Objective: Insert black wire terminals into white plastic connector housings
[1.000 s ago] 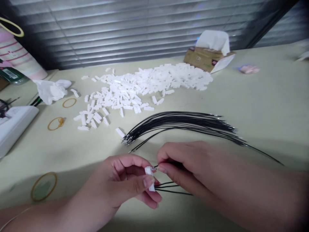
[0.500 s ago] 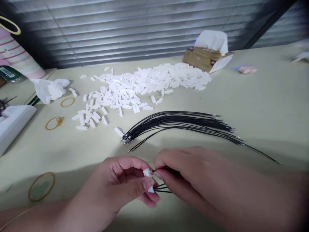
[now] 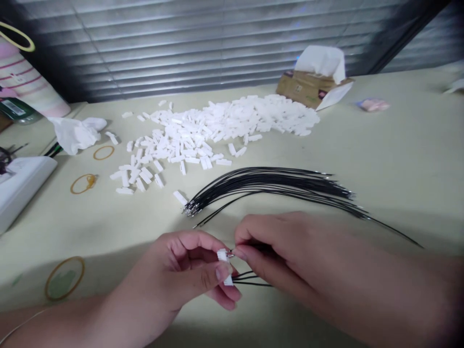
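A white plastic connector housing [image 3: 227, 279] is pinched between the thumb and fingers of my left hand [image 3: 184, 270]. Several black wires [image 3: 250, 280] run out of its lower part toward the right, passing under my other hand. My right hand [image 3: 279, 251] is closed in a pinch on another black wire, whose metal crimp terminal [image 3: 229, 254] shows at the fingertips. That terminal is at the upper end of the housing; whether its tip is inside a slot I cannot tell. Most of the pinched wire is hidden by my right hand.
Beyond my hands lies a bundle of black wires [image 3: 275, 183] with metal ends. A large pile of white housings [image 3: 224, 121] spreads behind it. A tissue pack [image 3: 311, 87] stands at the back. Rubber bands [image 3: 65, 278], crumpled tissue [image 3: 78, 134] and a power strip [image 3: 25, 186] are at left.
My hands stay together with the same grips and have shifted only slightly. The terminal in my right fingers shows a little more clearly beside the housing. The view has moved slightly.
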The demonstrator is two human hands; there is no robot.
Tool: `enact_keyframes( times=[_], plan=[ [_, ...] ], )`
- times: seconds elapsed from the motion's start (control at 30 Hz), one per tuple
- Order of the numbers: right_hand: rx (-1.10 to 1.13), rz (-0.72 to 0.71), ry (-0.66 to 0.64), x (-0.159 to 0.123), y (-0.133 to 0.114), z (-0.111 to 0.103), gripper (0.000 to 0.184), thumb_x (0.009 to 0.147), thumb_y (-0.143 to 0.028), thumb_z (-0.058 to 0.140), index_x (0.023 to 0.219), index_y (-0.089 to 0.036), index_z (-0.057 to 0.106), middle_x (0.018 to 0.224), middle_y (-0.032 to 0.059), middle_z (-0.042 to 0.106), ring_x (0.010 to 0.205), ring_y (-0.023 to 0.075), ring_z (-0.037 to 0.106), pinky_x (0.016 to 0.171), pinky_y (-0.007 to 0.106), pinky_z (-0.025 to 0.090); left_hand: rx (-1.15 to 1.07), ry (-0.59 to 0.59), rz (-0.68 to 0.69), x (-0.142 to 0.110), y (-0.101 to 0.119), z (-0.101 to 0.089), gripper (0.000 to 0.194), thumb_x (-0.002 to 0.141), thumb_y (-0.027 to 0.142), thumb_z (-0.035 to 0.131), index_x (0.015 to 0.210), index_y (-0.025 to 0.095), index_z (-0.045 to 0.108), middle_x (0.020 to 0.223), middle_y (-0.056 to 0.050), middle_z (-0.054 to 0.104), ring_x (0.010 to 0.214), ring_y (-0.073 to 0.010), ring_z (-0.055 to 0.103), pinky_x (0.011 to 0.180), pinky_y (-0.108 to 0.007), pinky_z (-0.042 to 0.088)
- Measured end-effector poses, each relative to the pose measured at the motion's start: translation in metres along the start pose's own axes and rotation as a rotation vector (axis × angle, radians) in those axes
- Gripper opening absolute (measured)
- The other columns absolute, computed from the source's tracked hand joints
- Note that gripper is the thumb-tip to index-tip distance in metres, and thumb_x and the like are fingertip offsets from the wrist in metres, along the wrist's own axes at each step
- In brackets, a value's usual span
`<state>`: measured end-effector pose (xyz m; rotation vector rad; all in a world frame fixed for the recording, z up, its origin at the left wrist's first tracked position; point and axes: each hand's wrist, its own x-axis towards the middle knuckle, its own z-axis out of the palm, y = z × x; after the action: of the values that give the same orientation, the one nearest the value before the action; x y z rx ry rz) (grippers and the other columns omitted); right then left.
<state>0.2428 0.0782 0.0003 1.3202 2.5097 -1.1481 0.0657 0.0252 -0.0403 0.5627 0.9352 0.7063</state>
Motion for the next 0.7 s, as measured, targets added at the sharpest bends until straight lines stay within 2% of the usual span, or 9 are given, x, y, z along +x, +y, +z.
enact_keyframes(
  times=[0.13, 0.23, 0.43, 0.57, 0.7],
  plan=[
    [-0.029, -0.012, 0.018, -0.003, 0.002, 0.005, 0.019, 0.088, -0.018, 0.048, 0.072, -0.02, 0.057, 0.062, -0.0026, 0.06, 0.051, 0.0098, 0.051, 0.047, 0.022, 0.03, -0.008, -0.002, 0.008, 0.0, 0.001, 0.0, 0.007, 0.078, 0.021, 0.075, 0.081, 0.016, 0.072, 0.069, 0.001, 0.071, 0.064, -0.0093, 0.069, 0.065, -0.017, 0.056],
    [-0.055, -0.095, 0.075, -0.006, 0.009, 0.012, 0.02, 0.088, -0.015, 0.046, 0.072, -0.02, 0.056, 0.063, -0.0015, 0.061, 0.052, 0.011, 0.052, 0.047, 0.022, 0.031, -0.029, -0.001, 0.014, 0.0, 0.0, -0.001, 0.008, 0.076, 0.021, 0.077, 0.081, 0.016, 0.072, 0.07, 0.001, 0.072, 0.064, -0.01, 0.069, 0.065, -0.018, 0.056],
    [-0.208, -0.197, 0.21, -0.007, 0.014, 0.021, 0.017, 0.08, -0.008, 0.046, 0.07, -0.02, 0.053, 0.062, -0.0001, 0.059, 0.047, 0.013, 0.05, 0.042, 0.024, 0.022, -0.065, 0.012, -0.009, 0.0, -0.001, 0.0, 0.014, 0.072, 0.023, 0.08, 0.078, 0.014, 0.071, 0.068, 0.0, 0.07, 0.061, -0.0109, 0.068, 0.062, -0.02, 0.056],
    [-0.245, -0.194, 0.165, -0.008, 0.012, 0.02, 0.017, 0.076, -0.004, 0.047, 0.072, -0.02, 0.052, 0.064, 0.0003, 0.058, 0.048, 0.014, 0.05, 0.042, 0.024, 0.02, -0.071, 0.003, -0.005, 0.001, -0.001, 0.001, 0.014, 0.072, 0.024, 0.08, 0.076, 0.014, 0.071, 0.067, 0.0, 0.07, 0.06, -0.0105, 0.068, 0.062, -0.02, 0.055],
    [-0.236, -0.166, 0.128, -0.007, 0.012, 0.019, 0.017, 0.082, -0.008, 0.045, 0.072, -0.02, 0.053, 0.066, 0.0015, 0.06, 0.049, 0.0142, 0.051, 0.043, 0.024, 0.021, -0.076, 0.001, 0.001, 0.002, -0.002, -0.001, 0.013, 0.072, 0.023, 0.08, 0.076, 0.015, 0.071, 0.07, 0.0, 0.069, 0.06, -0.0107, 0.068, 0.062, -0.021, 0.055]
  ],
)
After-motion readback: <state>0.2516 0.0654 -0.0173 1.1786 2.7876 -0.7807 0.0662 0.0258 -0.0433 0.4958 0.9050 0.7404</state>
